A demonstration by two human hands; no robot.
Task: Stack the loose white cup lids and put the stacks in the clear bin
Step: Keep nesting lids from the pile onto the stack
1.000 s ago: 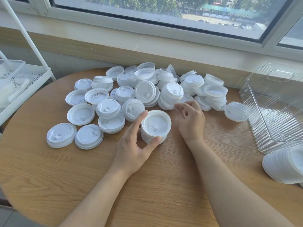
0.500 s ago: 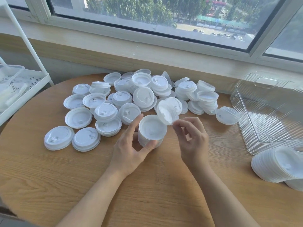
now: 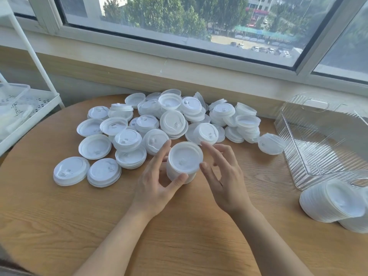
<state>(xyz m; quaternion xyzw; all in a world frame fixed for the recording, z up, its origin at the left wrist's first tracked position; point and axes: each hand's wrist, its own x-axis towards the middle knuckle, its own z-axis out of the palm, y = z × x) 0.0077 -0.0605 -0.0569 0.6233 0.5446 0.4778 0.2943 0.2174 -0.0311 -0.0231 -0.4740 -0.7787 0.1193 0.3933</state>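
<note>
A short stack of white cup lids [image 3: 184,161] stands upside down on the round wooden table [image 3: 59,212], near its middle. My left hand [image 3: 157,180] grips the stack between thumb and fingers. My right hand [image 3: 223,176] is just right of the stack, fingers spread, its fingertips touching the top lid's rim and holding nothing. Many loose white lids [image 3: 173,120] lie scattered behind the stack. The clear ribbed bin [image 3: 322,144] lies at the right.
Finished lid stacks [image 3: 334,204] lie on their sides at the table's right edge, in front of the bin. A white wire shelf [image 3: 25,108] stands at the left. The window sill and wall run behind the table.
My right hand picked a lid from the pile, brought it over and set it on top of the stack, then let go. My left hand kept holding the stack.
</note>
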